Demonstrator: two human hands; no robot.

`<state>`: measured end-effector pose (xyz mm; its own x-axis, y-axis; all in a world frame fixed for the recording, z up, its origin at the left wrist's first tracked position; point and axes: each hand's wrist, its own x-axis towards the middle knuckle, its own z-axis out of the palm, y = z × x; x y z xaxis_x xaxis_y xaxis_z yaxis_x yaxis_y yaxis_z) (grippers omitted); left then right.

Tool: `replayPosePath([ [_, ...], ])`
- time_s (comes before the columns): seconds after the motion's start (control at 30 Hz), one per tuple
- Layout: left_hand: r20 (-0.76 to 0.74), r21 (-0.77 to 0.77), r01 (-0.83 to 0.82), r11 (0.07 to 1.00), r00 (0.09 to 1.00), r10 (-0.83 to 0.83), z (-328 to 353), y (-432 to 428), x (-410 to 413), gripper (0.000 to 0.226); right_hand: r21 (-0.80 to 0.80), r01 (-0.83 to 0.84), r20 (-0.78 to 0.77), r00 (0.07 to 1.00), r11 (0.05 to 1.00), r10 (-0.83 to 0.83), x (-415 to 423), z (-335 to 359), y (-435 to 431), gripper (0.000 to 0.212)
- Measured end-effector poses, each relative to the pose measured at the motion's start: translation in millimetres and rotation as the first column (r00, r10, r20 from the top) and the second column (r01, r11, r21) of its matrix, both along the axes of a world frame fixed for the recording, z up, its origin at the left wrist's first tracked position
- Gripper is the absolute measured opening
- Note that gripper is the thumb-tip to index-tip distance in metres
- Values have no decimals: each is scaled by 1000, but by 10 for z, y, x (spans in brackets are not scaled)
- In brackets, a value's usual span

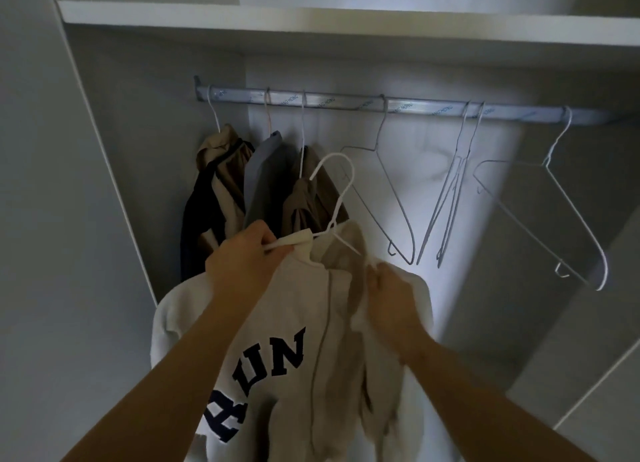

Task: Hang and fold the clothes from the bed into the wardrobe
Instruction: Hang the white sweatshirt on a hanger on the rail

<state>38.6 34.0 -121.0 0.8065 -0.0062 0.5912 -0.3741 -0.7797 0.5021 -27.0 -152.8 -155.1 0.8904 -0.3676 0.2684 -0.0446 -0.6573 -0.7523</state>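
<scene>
A cream sweatshirt (294, 326) with dark blue letters hangs in front of me inside the wardrobe, on a white wire hanger (337, 198) whose hook is free below the rail. My left hand (247, 257) grips the hanger's left arm together with the sweatshirt's collar. My right hand (391, 295) pinches the cloth at the sweatshirt's right shoulder. The metal rail (415, 106) runs across above. Three garments hang at its left end: a beige and dark jacket (211, 191), a grey top (263, 181) and a brown piece (308, 198).
Several bare wire hangers (398, 198) hang on the rail's middle and right part. A white shelf (311, 21) lies above the rail. The wardrobe's left wall (104, 149) and a right panel (571, 357) close in the space.
</scene>
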Motion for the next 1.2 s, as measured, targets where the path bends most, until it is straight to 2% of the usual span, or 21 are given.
replayPosePath([
  [0.07,21,-45,74,996,997,-73,9,20,-34,21,38,-157,-15,987,987,158,-67,-28,263,26],
  [0.17,-18,-133,181,975,983,-185,39,145,-25,24,-210,-248,-69,969,946,239,-84,-46,350,30],
  [0.23,-44,-224,222,949,971,-237,52,235,-20,30,-294,-176,90,973,939,211,-94,25,249,39],
  [0.3,-44,-278,244,929,963,-266,60,296,-27,32,-218,36,354,934,975,45,-82,132,79,45],
  [0.33,-41,-295,258,920,959,-281,63,315,-27,31,-188,138,416,908,972,-48,-59,185,-16,47],
  [0.37,-45,-305,273,912,953,-300,67,324,-30,31,-210,180,406,910,961,-82,-32,232,-113,44],
  [0.4,-55,-308,295,905,944,-326,74,320,-39,31,-257,124,342,939,958,-30,2,247,-204,40],
  [0.43,-68,-303,320,898,932,-355,83,305,-55,31,-274,-12,216,974,962,73,19,233,-251,38],
  [0.47,-79,-292,350,890,919,-387,88,280,-69,32,-223,-134,64,986,966,151,17,198,-268,42],
  [0.53,-95,-251,409,877,892,-443,91,209,-98,32,-57,-170,-79,983,984,165,-10,105,-275,49],
  [0.6,-106,-217,460,861,866,-489,87,161,-107,31,17,-93,-45,995,996,93,-19,17,-305,50],
  [0.7,-47,-193,499,845,855,-516,114,174,-121,17,20,-1,-50,999,1000,2,-18,27,-349,51],
  [0.77,110,-55,528,847,847,-521,167,162,-156,13,24,64,-42,997,998,-63,-12,45,-392,52],
  [0.83,160,161,608,777,761,-629,182,94,-249,24,21,118,-26,993,993,-117,-12,46,-440,52],
  [0.9,74,370,654,660,687,-722,142,10,-336,30,28,145,-7,989,989,-145,-28,55,-485,51],
  [0.97,19,465,654,597,666,-746,93,-40,-362,36,27,150,16,988,988,-151,-52,48,-511,55],
  [1.03,70,404,646,648,685,-726,43,-103,-326,43,9,137,28,990,991,-137,-84,20,-510,57],
  [1.07,38,336,632,698,731,-681,42,-143,-306,44,9,129,36,991,992,-129,-97,4,-511,58],
  [1.13,-177,264,587,766,810,-559,-11,-224,-252,45,28,114,28,993,993,-115,-122,-15,-533,58],
  [1.17,-299,309,556,772,827,-476,-60,-277,-250,42,35,106,11,994,994,-106,-141,-21,-554,57],
  [1.2,-329,336,530,779,841,-430,-127,-325,-267,36,40,92,-14,996,995,-91,-163,-20,-581,57],
])
